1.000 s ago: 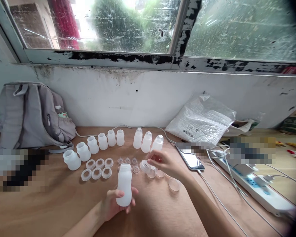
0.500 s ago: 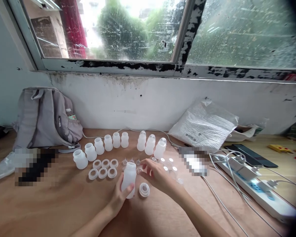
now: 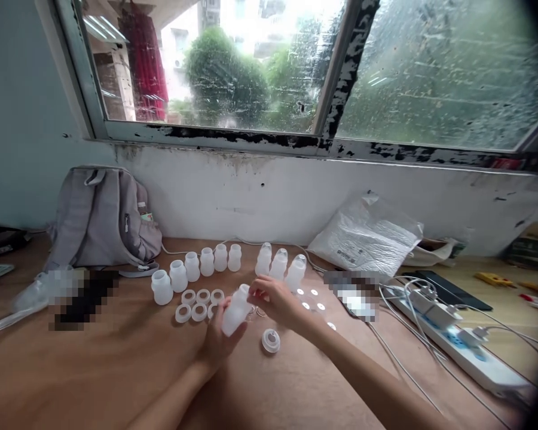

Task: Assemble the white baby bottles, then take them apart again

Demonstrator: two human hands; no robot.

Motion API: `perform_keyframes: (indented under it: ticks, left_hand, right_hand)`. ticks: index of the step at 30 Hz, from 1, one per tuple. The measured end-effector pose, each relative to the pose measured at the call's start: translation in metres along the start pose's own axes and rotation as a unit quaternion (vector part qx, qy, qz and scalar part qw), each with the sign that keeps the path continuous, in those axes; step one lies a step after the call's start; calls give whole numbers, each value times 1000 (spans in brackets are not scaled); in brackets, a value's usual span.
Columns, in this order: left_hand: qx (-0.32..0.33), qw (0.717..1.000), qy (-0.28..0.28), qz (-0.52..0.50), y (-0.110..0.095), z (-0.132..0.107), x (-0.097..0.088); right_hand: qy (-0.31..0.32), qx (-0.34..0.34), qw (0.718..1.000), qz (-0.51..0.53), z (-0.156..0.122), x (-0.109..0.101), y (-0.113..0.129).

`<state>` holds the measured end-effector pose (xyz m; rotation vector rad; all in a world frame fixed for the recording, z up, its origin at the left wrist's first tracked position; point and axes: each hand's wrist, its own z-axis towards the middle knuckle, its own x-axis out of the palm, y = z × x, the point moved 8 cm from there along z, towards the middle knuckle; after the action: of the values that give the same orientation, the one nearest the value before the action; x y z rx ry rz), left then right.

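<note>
My left hand (image 3: 219, 339) is wrapped round a milky-white baby bottle (image 3: 235, 313), which leans with its mouth up and to the right. At that mouth, the curled fingers of my right hand (image 3: 275, 301) are pinched together; whatever they hold is hidden. Below the right hand lies a white ring with a clear nipple (image 3: 271, 341) in it. White collar rings (image 3: 199, 311) lie in two rows to the left, some partly covered by the left hand. Small clear parts on the table are mostly hidden behind the right hand.
Several open bottles (image 3: 191, 267) curve along the back, and three bottles with clear domed caps (image 3: 278, 264) stand right of them. Small white discs (image 3: 320, 306) lie near a phone (image 3: 356, 303). Beyond are a power strip (image 3: 475, 352) with cables, a silver bag (image 3: 363, 239) and a grey backpack (image 3: 103, 221).
My right hand has come from the small clear parts to the bottle's mouth. The bottle in my left hand has gone from nearly upright to tilted right. The whole view has shifted slightly.
</note>
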<state>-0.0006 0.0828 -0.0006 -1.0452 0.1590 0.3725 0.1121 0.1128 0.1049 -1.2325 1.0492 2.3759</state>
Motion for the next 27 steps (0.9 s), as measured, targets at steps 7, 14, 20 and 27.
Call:
perform_keyframes:
  ticks: [7, 14, 20, 27]
  left_hand:
    - [174, 947, 9, 269, 1, 17, -28]
    - [94, 923, 39, 371, 26, 25, -29]
    - [104, 920, 56, 375, 29, 23, -24]
    - [104, 920, 67, 371, 32, 22, -21]
  right_hand:
    - [-42, 35, 981, -184, 57, -29, -35]
    - [22, 114, 949, -293, 89, -2, -92]
    - [52, 141, 939, -309, 97, 21, -109]
    - [53, 158, 936, -310, 101, 31, -117]
